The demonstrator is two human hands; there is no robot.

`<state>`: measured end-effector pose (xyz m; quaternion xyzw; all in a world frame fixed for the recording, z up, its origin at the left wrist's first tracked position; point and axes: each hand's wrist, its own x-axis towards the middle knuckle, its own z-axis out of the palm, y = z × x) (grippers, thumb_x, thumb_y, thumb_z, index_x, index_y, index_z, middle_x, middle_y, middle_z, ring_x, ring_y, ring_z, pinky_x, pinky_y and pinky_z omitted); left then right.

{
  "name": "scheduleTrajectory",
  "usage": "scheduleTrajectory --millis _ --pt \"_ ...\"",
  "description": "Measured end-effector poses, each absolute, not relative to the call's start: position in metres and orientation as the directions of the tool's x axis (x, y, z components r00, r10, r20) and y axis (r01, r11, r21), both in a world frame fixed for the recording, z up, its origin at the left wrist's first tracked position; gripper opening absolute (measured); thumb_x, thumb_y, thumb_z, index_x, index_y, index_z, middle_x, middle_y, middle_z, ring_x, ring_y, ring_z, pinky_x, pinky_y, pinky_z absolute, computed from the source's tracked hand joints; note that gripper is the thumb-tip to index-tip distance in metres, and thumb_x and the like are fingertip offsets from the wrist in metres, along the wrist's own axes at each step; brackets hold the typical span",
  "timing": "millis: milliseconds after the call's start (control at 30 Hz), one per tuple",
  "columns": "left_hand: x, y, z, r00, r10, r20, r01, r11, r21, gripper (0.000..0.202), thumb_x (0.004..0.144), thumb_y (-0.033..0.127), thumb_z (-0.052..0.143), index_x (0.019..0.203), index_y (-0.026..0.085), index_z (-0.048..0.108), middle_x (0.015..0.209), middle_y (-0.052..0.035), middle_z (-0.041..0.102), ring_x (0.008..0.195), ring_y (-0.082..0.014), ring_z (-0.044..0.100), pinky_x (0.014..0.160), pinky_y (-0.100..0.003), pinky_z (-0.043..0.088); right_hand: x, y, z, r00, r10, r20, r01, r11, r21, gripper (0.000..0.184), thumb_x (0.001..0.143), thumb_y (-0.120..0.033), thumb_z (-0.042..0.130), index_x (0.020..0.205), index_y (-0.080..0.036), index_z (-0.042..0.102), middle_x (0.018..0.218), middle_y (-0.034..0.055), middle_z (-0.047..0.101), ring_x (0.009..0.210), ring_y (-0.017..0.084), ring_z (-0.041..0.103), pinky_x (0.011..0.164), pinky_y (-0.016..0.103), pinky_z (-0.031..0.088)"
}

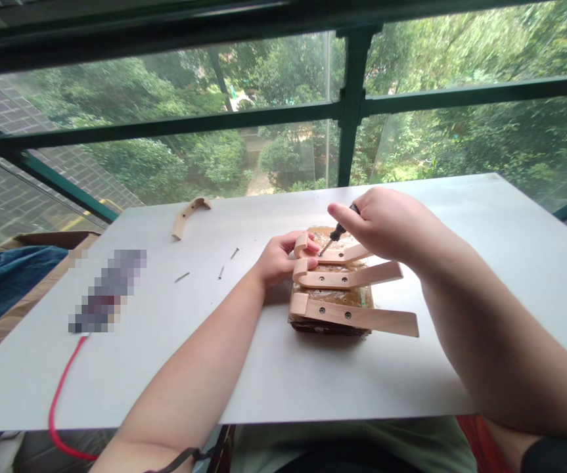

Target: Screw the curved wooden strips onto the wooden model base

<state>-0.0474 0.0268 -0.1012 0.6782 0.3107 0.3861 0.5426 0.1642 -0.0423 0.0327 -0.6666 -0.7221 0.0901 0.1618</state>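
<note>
Right hand (384,222) grasps a screwdriver (337,232) at a screw (319,254); left hand (279,260) holds the twelve-o'clock hook (331,257), presumably against twisting.

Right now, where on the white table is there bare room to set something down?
The table has room right of the right forearm, between the red cable and left forearm, and, in front of the wrapped block, between both forearms. Crowded: the block, with wooden hooks, screwdriver, right hand and left hand; three screws lie farther left.
</note>
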Motion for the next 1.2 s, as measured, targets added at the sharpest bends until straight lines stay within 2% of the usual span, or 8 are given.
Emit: scheduleTrajectory --millis 167,333,533,600,667,800,933,1200 --pt "-0.047 0.027 -0.101 0.506 0.846 0.168 0.008 -0.199 0.980 0.037 0.058 0.037 0.091 0.085 0.015 0.077 0.116 -0.0114 0.067 0.106 -0.0281 0.063 0.099 -0.043 0.049 0.161 -0.042 0.030 -0.136 0.977 0.163 0.899 0.190 -0.393 0.053 0.096 -0.054 0.041 0.055 -0.021 0.039 0.048 0.0011 0.045 0.046 0.013 0.035 0.051 0.032 0.024" --pt "-0.047 0.027 -0.102 0.505 0.844 0.180 -0.014 -0.201 0.980 0.037 0.057 0.036 0.092 0.084 0.015 0.077 0.113 -0.0108 0.067 0.105 -0.0278 0.063 0.098 -0.043 0.049 0.166 -0.038 0.025 -0.189 0.967 0.169 0.871 0.245 -0.425 0.046 0.098 -0.047 0.041 0.060 -0.021 0.041 0.052 0.0000 0.047 0.049 0.013 0.037 0.053 0.032 0.025" --pt "-0.047 0.028 -0.103 0.503 0.847 0.172 -0.016 -0.189 0.982 0.037 0.057 0.034 0.092 0.085 0.015 0.077 0.113 -0.0110 0.066 0.105 -0.0281 0.063 0.097 -0.044 0.050 0.167 -0.026 0.011 -0.259 0.908 0.330 0.774 0.400 -0.491 0.018 0.095 -0.034 0.048 0.097 -0.022 0.061 0.086 0.0043 0.066 0.073 0.017 0.056 0.066 0.030 0.039" --pt "-0.046 0.028 -0.103 0.497 0.850 0.176 -0.017 -0.193 0.981 0.037 0.056 0.034 0.092 0.084 0.014 0.077 0.112 -0.0111 0.067 0.105 -0.0286 0.063 0.096 -0.044 0.051 0.166 -0.023 0.007 -0.309 0.848 0.430 0.733 0.500 -0.460 0.016 0.093 -0.026 0.051 0.099 -0.019 0.064 0.098 0.0069 0.068 0.083 0.018 0.060 0.074 0.031 0.042" --pt "-0.046 0.027 -0.103 0.494 0.851 0.177 -0.018 -0.193 0.981 0.037 0.056 0.034 0.092 0.084 0.014 0.077 0.112 -0.0112 0.068 0.103 -0.0283 0.064 0.095 -0.044 0.051 0.166 -0.023 0.005 -0.357 0.807 0.471 0.698 0.566 -0.439 0.016 0.091 -0.021 0.051 0.098 -0.018 0.065 0.098 0.0069 0.069 0.085 0.018 0.060 0.076 0.030 0.043" --pt "-0.045 0.027 -0.101 0.509 0.843 0.174 -0.024 -0.188 0.982 0.036 0.058 0.035 0.091 0.084 0.014 0.077 0.110 -0.0109 0.069 0.099 -0.0262 0.065 0.093 -0.042 0.051 0.169 -0.029 0.010 -0.436 0.808 0.397 0.697 0.582 -0.420 0.018 0.084 -0.016 0.053 0.101 -0.019 0.060 0.090 0.0045 0.067 0.076 0.017 0.057 0.067 0.029 0.042" --pt "-0.046 0.027 -0.100 0.528 0.829 0.187 -0.019 -0.208 0.978 0.035 0.059 0.035 0.091 0.085 0.015 0.078 0.108 -0.0106 0.068 0.100 -0.0255 0.064 0.094 -0.041 0.050 0.174 -0.036 0.016 -0.390 0.874 0.289 0.784 0.480 -0.394 0.023 0.079 -0.011 0.051 0.099 -0.021 0.054 0.085 0.0037 0.065 0.068 0.016 0.054 0.059 0.028 0.040" --pt "-0.047 0.029 -0.101 0.524 0.824 0.216 -0.012 -0.247 0.969 0.036 0.058 0.037 0.091 0.084 0.016 0.078 0.105 -0.0094 0.068 0.104 -0.0265 0.062 0.100 -0.043 0.048 0.182 -0.038 0.020 -0.432 0.872 0.232 0.787 0.490 -0.374 0.017 0.088 -0.017 0.048 0.102 -0.021 0.055 0.095 0.0069 0.068 0.079 0.020 0.061 0.066 0.031 0.046"
